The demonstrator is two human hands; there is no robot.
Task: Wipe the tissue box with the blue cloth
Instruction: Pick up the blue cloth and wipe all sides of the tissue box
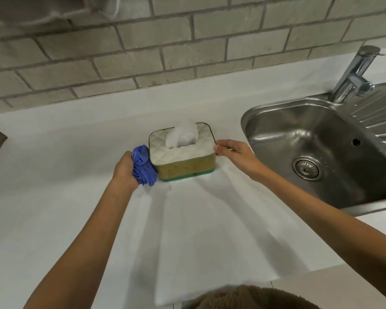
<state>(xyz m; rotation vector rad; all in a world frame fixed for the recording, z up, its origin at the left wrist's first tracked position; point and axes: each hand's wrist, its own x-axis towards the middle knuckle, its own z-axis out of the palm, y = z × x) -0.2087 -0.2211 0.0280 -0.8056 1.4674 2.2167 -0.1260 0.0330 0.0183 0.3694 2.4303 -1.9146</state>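
1. White countertop, head view: tissue box sits upright near the middle, left of the steel sink.
2. Box top is white and quilted, with a tissue sticking up from the slot; front side tan, green band at the base.
3. Left hand is closed around the bunched blue cloth, pressing it against the box's left side.
4. Right hand touches the box's right upper corner with its fingertips; fingers loosely curled, nothing clasped.
5. Tap stands behind the sink; grey brick wall at the back.
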